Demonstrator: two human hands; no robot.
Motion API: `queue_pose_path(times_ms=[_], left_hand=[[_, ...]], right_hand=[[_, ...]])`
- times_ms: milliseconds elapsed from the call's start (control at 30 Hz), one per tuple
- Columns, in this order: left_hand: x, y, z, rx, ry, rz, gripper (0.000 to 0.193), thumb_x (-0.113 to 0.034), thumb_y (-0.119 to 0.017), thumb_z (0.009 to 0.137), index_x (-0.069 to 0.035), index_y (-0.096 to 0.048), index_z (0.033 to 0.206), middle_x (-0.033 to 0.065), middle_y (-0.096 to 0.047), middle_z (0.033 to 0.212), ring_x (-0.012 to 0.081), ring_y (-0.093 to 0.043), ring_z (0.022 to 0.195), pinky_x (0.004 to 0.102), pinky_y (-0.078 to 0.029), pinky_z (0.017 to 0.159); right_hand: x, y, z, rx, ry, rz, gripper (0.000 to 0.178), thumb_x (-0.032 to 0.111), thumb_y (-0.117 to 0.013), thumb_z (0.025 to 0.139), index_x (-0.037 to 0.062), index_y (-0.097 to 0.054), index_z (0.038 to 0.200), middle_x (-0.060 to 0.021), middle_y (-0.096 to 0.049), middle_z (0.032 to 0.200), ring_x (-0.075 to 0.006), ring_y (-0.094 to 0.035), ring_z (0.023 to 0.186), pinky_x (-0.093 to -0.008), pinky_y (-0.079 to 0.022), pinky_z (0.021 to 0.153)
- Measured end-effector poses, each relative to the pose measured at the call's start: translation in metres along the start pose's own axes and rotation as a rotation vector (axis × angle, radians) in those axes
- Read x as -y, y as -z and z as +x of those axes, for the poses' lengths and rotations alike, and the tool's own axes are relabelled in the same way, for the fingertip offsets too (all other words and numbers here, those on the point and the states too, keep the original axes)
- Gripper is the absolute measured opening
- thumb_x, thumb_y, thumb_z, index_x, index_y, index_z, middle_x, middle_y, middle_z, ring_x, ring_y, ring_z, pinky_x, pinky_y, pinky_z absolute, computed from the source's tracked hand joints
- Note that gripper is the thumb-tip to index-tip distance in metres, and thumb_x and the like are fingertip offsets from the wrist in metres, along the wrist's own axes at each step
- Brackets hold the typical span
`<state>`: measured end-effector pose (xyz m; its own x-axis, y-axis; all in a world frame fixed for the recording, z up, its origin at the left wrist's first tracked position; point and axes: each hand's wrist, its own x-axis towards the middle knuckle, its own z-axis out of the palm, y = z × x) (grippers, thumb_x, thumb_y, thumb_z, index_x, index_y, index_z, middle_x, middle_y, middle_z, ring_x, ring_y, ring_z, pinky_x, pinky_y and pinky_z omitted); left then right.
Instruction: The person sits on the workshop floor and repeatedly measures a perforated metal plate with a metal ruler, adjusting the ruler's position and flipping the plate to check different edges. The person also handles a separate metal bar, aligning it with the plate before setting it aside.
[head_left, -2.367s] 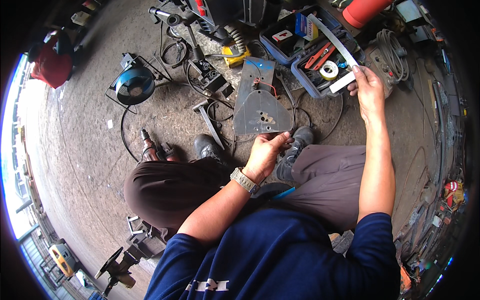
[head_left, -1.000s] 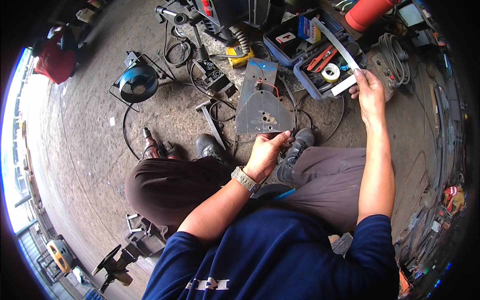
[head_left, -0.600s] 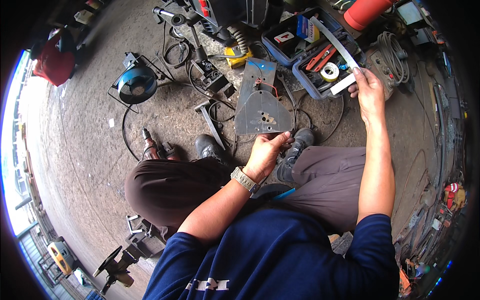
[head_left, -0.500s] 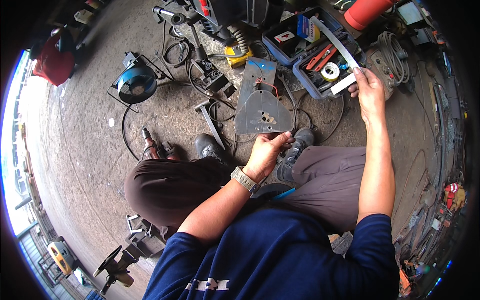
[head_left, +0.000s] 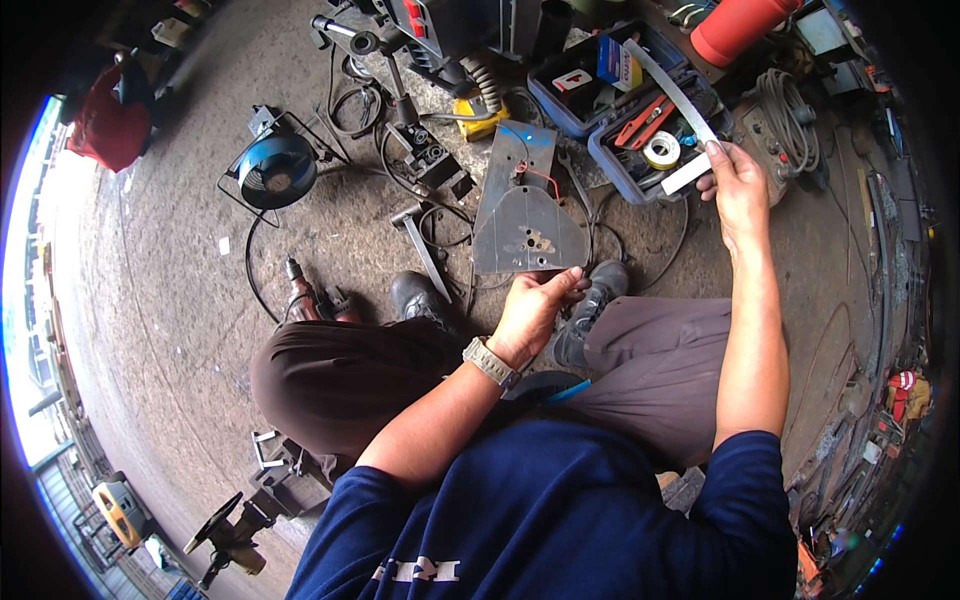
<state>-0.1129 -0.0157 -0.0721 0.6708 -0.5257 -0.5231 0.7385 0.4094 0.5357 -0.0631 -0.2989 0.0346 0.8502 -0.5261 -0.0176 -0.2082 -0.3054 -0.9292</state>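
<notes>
My left hand (head_left: 535, 310) is closed on the near edge of a grey metal plate (head_left: 505, 235), thumb on top and the other fingers partly hidden beneath. The plate widens toward me and has several holes and scribed lines. Beyond it lies a longer metal plate (head_left: 497, 165) with blue marks and a thin red wire on it. At the right, my right hand (head_left: 740, 188) grips the corner of an L-shaped metal square (head_left: 672, 84). Its long silver arm reaches away over the toolbox; the short white arm points toward the plate.
An open blue toolbox (head_left: 603, 168) holds red-handled snips (head_left: 643, 124) and a roll of tape (head_left: 661, 150). A hammer (head_left: 425, 253), a drill (head_left: 305, 295), a blue round fan (head_left: 277, 178) and cables lie on the floor. A red cylinder (head_left: 740, 30) stands far right.
The whole view has shifted slightly. Both hands keep their grip, and the plate and square stay nearly where they were.
</notes>
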Motion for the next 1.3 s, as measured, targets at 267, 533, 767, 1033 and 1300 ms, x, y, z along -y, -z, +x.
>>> queue_pose_path(times_ms=[267,533,767,1033,1300], left_hand=[[0.002,0.004,0.001,0.051,-0.004,0.032,0.022,-0.01,-0.062,0.095,0.003,-0.063,0.113,0.0113,-0.069,0.108,0.0214,-0.067,0.096,0.0384,-0.052,0.088],[0.007,0.006,0.002,-0.001,-0.002,0.016,0.019,-0.01,-0.056,0.098,0.003,-0.063,0.11,0.0124,-0.068,0.104,0.023,-0.067,0.096,0.0394,-0.053,0.089],[0.009,0.01,0.002,-0.051,0.057,0.102,0.022,-0.013,-0.055,0.1,0.003,-0.059,0.114,0.0124,-0.068,0.098,0.0229,-0.068,0.09,0.0394,-0.054,0.089],[0.011,0.007,-0.007,-0.043,0.009,0.103,0.027,-0.007,-0.053,0.097,0.003,-0.055,0.123,0.014,-0.067,0.114,0.0233,-0.066,0.097,0.0374,-0.052,0.09],[0.013,0.006,-0.014,-0.025,-0.009,0.196,0.031,-0.011,-0.059,0.096,0.001,-0.054,0.125,0.0137,-0.067,0.114,0.0216,-0.066,0.094,0.0357,-0.052,0.088]], right_hand=[[0.001,0.0,-0.001,0.003,-0.006,0.01,0.025,0.024,-0.061,0.1,-0.0007,-0.067,0.103,-0.002,-0.064,0.077,-0.0071,-0.058,0.061,-0.0219,-0.046,0.052],[0.001,0.0,-0.001,-0.033,-0.033,0.062,0.026,0.02,-0.057,0.102,-0.0031,-0.066,0.11,-0.0044,-0.065,0.081,-0.0089,-0.061,0.062,-0.0229,-0.05,0.053],[0.001,-0.001,0.001,-0.075,-0.024,0.082,0.027,0.019,-0.055,0.102,-0.0042,-0.064,0.113,-0.0063,-0.067,0.084,-0.0097,-0.062,0.063,-0.0239,-0.052,0.055],[-0.006,0.002,-0.001,-0.079,-0.002,0.126,0.028,0.018,-0.053,0.103,-0.0045,-0.063,0.117,-0.0072,-0.068,0.086,-0.0106,-0.063,0.063,-0.025,-0.052,0.055],[-0.022,-0.002,-0.002,0.015,-0.066,0.137,0.023,0.014,-0.05,0.103,-0.0024,-0.06,0.116,-0.0059,-0.064,0.084,-0.0113,-0.063,0.065,-0.0253,-0.055,0.057]])
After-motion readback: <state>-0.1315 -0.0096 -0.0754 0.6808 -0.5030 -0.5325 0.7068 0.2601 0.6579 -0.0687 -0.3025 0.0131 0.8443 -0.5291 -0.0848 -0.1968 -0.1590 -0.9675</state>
